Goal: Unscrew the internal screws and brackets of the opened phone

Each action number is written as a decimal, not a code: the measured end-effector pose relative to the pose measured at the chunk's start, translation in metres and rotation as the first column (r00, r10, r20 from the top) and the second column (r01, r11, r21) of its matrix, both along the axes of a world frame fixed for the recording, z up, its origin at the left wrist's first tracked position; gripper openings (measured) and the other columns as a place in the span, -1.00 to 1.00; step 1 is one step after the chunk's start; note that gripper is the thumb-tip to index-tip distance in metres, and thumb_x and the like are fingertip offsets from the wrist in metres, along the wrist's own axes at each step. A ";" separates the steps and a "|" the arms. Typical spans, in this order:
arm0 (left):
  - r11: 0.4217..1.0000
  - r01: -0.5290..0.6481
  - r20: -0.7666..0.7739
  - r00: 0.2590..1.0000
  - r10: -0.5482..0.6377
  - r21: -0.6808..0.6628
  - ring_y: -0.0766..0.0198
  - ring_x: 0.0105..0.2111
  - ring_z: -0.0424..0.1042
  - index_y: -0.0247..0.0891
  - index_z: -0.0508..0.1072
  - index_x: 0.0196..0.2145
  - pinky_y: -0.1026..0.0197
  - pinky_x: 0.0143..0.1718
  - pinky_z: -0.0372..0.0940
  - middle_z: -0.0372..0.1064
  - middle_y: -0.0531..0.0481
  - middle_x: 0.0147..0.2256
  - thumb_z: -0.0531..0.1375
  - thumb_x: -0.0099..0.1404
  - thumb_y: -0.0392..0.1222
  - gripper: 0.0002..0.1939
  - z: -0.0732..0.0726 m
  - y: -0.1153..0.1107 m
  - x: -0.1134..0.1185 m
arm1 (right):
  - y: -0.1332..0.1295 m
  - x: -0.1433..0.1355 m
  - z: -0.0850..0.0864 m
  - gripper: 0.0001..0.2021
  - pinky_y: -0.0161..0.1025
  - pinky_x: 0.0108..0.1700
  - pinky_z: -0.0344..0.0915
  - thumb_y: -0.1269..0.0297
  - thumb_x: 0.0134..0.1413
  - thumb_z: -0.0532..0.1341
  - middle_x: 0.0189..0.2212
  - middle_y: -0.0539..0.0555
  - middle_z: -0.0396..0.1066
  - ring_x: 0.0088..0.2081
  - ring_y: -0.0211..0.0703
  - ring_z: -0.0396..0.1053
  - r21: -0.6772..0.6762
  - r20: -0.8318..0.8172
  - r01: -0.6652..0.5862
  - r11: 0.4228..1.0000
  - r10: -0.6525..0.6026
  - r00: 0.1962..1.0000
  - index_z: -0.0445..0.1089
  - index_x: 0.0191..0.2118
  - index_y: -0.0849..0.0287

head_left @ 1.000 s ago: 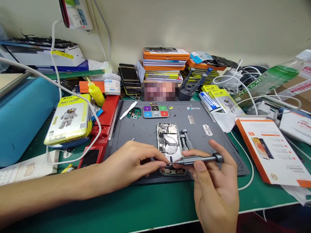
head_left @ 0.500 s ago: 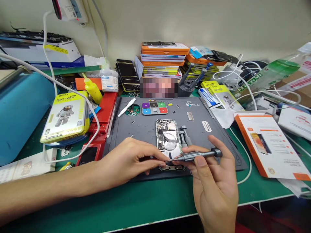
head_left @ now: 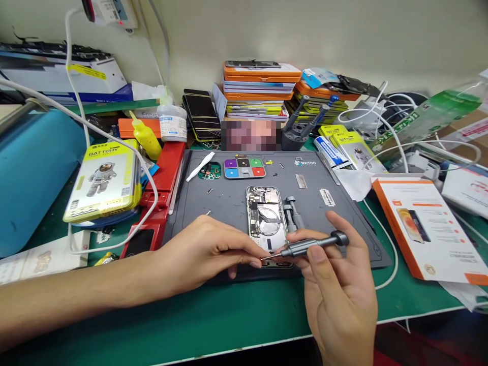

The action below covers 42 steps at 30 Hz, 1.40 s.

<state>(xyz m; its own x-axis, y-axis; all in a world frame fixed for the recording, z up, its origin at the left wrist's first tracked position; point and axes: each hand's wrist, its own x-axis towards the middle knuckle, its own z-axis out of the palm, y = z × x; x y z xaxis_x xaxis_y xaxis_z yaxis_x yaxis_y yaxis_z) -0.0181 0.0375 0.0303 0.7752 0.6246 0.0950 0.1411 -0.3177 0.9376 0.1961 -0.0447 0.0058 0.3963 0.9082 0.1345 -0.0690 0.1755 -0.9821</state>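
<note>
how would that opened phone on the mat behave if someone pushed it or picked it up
The opened phone would probably feel stiff, judging by its straight-edged, flat shape. It seems fragile, since its inner parts lie uncovered. Pushed, it would likely slide rather than roll, as it lies flat on the mat.

Place: phone-repair workshop, at a bench [head_left: 229, 317].
Opened phone [head_left: 270, 219]: inner parts exposed, lying on a printed work mat [head_left: 229, 203].
Screwdriver [head_left: 305, 247]: held in the right hand [head_left: 341, 287]; two similar drivers [head_left: 293, 211] beside the phone.
Holder [head_left: 293, 140]: more slender tools standing in it.
Yellow packages [head_left: 102, 178]: lettered "BATTERY".
White jar [head_left: 172, 124]: label partly legible, including "PASTE".
</note>
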 end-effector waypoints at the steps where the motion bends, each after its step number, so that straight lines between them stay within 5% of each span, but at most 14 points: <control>1: 1.000 0.006 0.016 1.000 -0.006 -0.006 0.39 -0.44 0.58 -0.26 0.70 0.01 0.43 -0.33 0.45 0.69 -0.02 -0.21 0.23 0.54 -0.32 -0.76 0.000 0.000 -0.001 | 0.000 0.000 0.000 -0.54 -0.26 -0.26 0.64 0.24 0.41 0.29 -0.17 0.07 0.65 -0.24 -0.14 0.65 0.000 -0.013 -0.003 1.000 0.003 1.000 0.30 0.34 -0.04; 6: 0.999 0.018 0.015 1.000 -0.018 0.040 0.38 -0.47 0.57 -0.28 0.70 0.04 0.42 -0.35 0.46 0.70 -0.03 -0.20 0.23 0.54 -0.33 -0.75 0.000 0.001 -0.001 | 0.001 0.002 -0.002 -0.52 -0.22 -0.31 0.63 0.26 0.39 0.30 -0.10 0.13 0.65 -0.24 -0.11 0.65 0.017 -0.071 -0.021 1.000 0.023 0.997 0.33 0.35 0.02; 10: 0.969 -0.109 -0.058 0.990 0.125 0.223 0.35 -0.37 0.63 -0.27 0.70 -0.01 0.39 -0.25 0.44 0.71 0.01 -0.14 0.25 0.54 -0.29 -0.79 -0.001 0.002 0.001 | 0.001 0.001 0.001 -0.53 -0.16 -0.25 0.62 0.26 0.42 0.26 -0.16 0.10 0.64 -0.25 -0.11 0.61 0.040 -0.013 0.016 0.999 -0.016 1.000 0.29 0.37 0.02; 13: 0.900 -0.138 -0.132 0.969 0.210 0.414 0.24 -0.17 0.65 -0.23 0.69 -0.02 0.30 -0.13 0.43 0.69 0.04 -0.12 0.22 0.57 -0.24 -0.79 -0.003 0.002 0.001 | 0.003 -0.002 0.005 -0.52 -0.15 -0.16 0.58 0.31 0.42 0.26 -0.19 0.07 0.59 -0.18 -0.11 0.59 0.132 0.183 0.130 0.983 -0.153 0.971 0.27 0.37 -0.02; 18: 0.786 0.016 -0.312 0.923 0.227 0.618 0.21 -0.28 0.61 -0.08 0.66 0.02 0.24 -0.41 0.28 0.60 0.05 -0.16 0.18 0.57 -0.21 -0.76 -0.007 -0.003 -0.002 | 0.013 -0.008 0.004 -0.35 -0.05 -0.21 0.62 0.58 0.19 0.36 -0.11 0.09 0.47 -0.20 -0.05 0.60 0.435 0.530 0.083 0.896 -0.330 0.782 0.30 0.31 -0.03; 25: 0.773 0.030 -0.329 0.915 0.234 0.634 0.24 -0.31 0.57 -0.06 0.64 0.02 0.22 -0.44 0.21 0.55 0.08 -0.19 0.13 0.61 -0.17 -0.74 -0.008 -0.004 -0.001 | 0.018 -0.011 -0.003 -0.42 -0.04 -0.24 0.71 0.62 0.17 0.36 -0.17 0.12 0.52 -0.24 -0.04 0.63 0.442 0.660 -0.082 0.893 -0.262 0.704 0.38 0.26 0.06; 38: 0.762 0.044 -0.331 0.916 0.227 0.646 0.20 -0.33 0.54 -0.12 0.61 -0.03 0.15 -0.49 0.15 0.53 0.07 -0.21 0.12 0.61 -0.18 -0.76 -0.005 -0.004 0.001 | 0.019 -0.011 -0.002 -0.43 -0.05 -0.22 0.69 0.54 0.19 0.39 -0.19 0.10 0.59 -0.25 -0.04 0.63 0.364 0.695 -0.081 0.928 -0.213 0.687 0.42 0.27 0.00; 42: 0.756 0.045 -0.330 0.916 0.230 0.652 0.19 -0.32 0.53 -0.14 0.61 -0.06 0.14 -0.48 0.17 0.52 0.06 -0.22 0.11 0.61 -0.19 -0.76 -0.006 -0.004 0.001 | 0.012 -0.003 -0.006 -0.30 -0.01 -0.16 0.68 0.49 0.21 0.40 -0.04 0.12 0.63 -0.12 0.03 0.64 0.361 0.757 -0.166 0.918 -0.184 0.627 0.33 0.40 -0.07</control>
<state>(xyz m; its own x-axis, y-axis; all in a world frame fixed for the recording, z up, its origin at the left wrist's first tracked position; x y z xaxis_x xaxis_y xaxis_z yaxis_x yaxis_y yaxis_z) -0.0170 0.0337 0.0240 0.7758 0.5925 0.2169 0.4893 -0.7820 0.3861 0.1928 -0.0330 -0.0006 -0.0044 0.7129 0.7012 0.6747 0.5197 -0.5242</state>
